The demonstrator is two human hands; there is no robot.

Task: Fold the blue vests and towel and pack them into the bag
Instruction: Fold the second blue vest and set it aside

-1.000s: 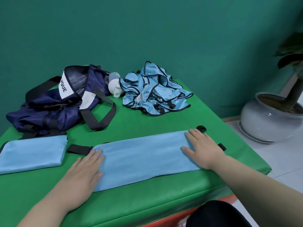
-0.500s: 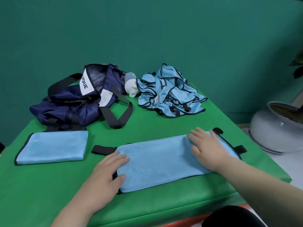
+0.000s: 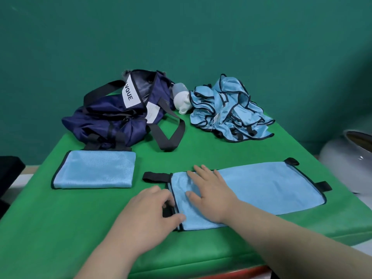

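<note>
A long, flat-folded blue vest (image 3: 261, 188) with black trim and straps lies near the front of the green table (image 3: 60, 218). My left hand (image 3: 153, 216) grips its left edge, fingers curled and thumb on top of the cloth. Beside it, my right hand (image 3: 209, 192) presses flat on the vest's left part. A folded blue rectangle (image 3: 94, 172) lies to the left. A crumpled pile of blue vests (image 3: 229, 111) sits at the back. The navy bag (image 3: 120, 117) stands open at the back left.
A white and grey bottle (image 3: 182, 101) lies between the bag and the pile. The bag's black strap (image 3: 169, 135) loops onto the table. A grey plant pot (image 3: 346, 158) stands on the floor to the right. A dark object (image 3: 8, 172) is at the left edge.
My right hand slid from the vest's right end to its left part. My left hand went from lying flat to curling round the vest's left edge. The view shifted left.
</note>
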